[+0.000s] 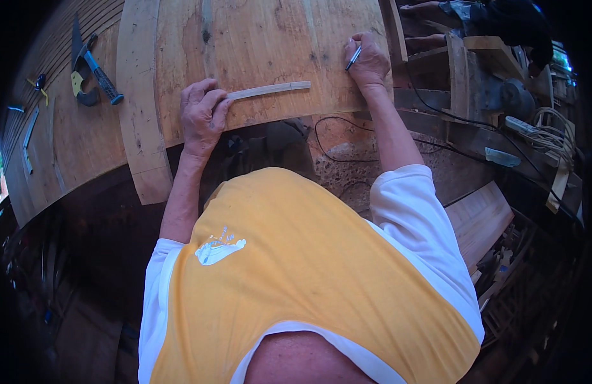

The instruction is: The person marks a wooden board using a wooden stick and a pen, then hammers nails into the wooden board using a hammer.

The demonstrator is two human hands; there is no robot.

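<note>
My left hand (pixel 203 115) pinches the left end of a thin wooden strip (pixel 273 89) between thumb and fingers. The strip lies along the near edge of a broad wooden panel (pixel 257 45), and a faint dark line crosses it close to its right end. Further right, my right hand (pixel 371 63) is closed around a pen (pixel 353 58), whose tip points down and left toward the panel. A gap of bare panel separates the pen from the strip's right end.
On the left lie a hammer (pixel 102 77), a handsaw (pixel 77 67) and a blue folding rule (pixel 30 141). A long board (pixel 139 96) borders the panel. Black cable (pixel 462 118) and coiled pale cord (pixel 555 137) run at right, where another person (pixel 501 25) is partly visible.
</note>
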